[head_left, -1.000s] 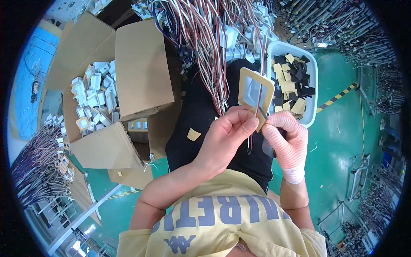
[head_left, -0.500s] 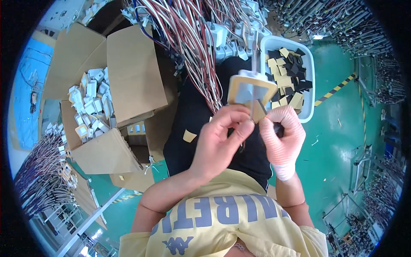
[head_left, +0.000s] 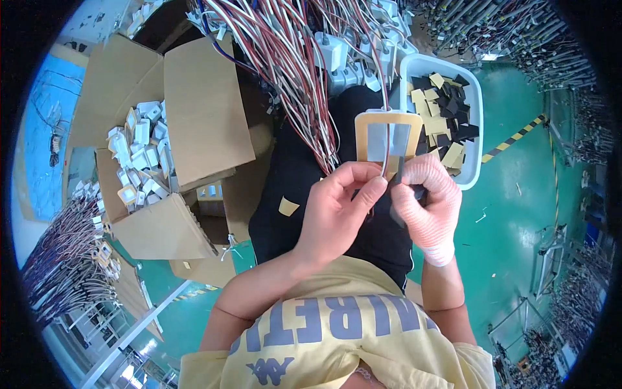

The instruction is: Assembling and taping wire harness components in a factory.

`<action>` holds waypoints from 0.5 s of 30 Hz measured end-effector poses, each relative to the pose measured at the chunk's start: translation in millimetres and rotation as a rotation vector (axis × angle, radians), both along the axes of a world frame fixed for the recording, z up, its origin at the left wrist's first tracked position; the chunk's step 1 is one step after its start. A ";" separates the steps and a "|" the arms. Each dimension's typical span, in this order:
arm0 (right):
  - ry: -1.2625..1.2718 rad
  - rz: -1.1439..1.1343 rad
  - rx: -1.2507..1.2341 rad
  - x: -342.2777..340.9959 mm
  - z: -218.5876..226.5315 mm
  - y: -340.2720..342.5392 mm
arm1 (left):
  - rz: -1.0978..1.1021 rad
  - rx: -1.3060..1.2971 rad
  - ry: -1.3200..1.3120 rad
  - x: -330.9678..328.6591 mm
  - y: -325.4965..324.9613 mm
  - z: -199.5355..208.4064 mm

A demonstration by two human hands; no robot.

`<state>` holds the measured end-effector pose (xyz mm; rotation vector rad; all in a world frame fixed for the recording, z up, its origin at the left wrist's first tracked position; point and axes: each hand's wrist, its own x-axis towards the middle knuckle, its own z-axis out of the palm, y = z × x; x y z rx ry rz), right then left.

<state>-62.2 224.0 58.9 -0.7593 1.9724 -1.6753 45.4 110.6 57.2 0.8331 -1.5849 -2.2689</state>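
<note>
Tilted more face-on since the earlier frame, the yellow-rimmed housing [head_left: 375, 140] is held above the lap [head_left: 275, 233]. At left, white parts [head_left: 144, 152] are heaped inside the carton [head_left: 207, 113]. Its cable [head_left: 387, 146] is pinched by the bare left hand [head_left: 337, 211], apparently for steadiness; a dark strip [head_left: 400, 171] is gripped edge-on by the gloved right hand [head_left: 431, 204]. Flat pieces [head_left: 442, 122] are contained by the tray's rim [head_left: 480, 139], seemingly for easy reach.

The left hand [head_left: 337, 211] pinches a cable [head_left: 388, 144], the right hand [head_left: 433, 204] a dark strip [head_left: 400, 168].
</note>
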 end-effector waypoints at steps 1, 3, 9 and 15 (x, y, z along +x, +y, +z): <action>-0.093 0.039 -0.006 -3.5 -1.2 0.4 | -0.013 0.076 0.022 1.1 -3.2 -2.0; -0.258 0.133 -0.106 -18.4 -8.8 9.6 | -0.083 0.179 -0.008 1.1 -14.5 -1.6; -0.333 0.083 -0.107 -26.8 -8.5 23.5 | -0.108 0.068 -0.018 1.5 -23.0 12.2; 0.141 -0.017 0.058 -0.1 16.0 -0.2 | -0.108 -0.142 0.148 -0.4 -8.9 10.8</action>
